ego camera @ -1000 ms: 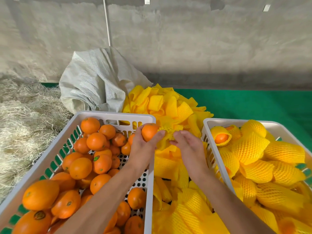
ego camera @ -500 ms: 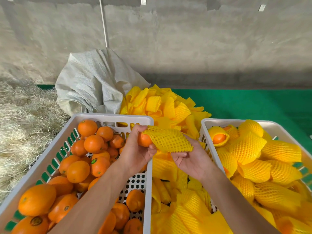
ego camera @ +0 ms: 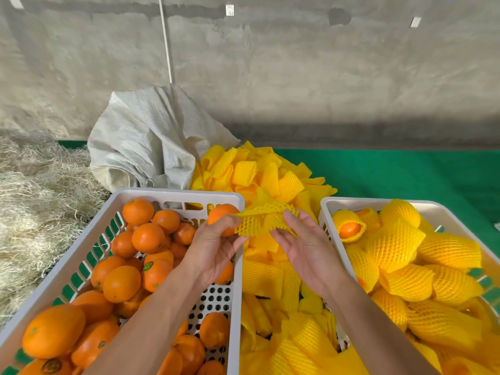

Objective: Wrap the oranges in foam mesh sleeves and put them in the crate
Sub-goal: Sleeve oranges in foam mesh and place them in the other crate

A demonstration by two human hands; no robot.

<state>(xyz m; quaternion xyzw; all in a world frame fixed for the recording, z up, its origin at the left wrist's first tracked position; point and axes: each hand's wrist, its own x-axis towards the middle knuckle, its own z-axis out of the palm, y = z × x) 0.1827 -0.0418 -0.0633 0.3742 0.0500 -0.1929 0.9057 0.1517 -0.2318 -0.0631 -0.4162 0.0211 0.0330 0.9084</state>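
Fingers (ego camera: 226, 223) curled round orange (ego camera: 220, 213)

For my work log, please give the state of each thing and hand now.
left hand: holds a bare orange
right hand: holds a foam sleeve, not yet on the orange
left crate: holds bare oranges
right crate: holds wrapped oranges
sleeve pile: loose, between the crates

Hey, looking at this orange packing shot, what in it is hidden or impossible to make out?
All from the head view:
- Held orange: its lower half hidden by the left hand and the foam mesh sleeve.
- Left crate: near end cut off by the bottom edge; arms cover part of its floor.
- Right crate: right side cut off by the frame edge.
- Orange stickers: print too small to read.
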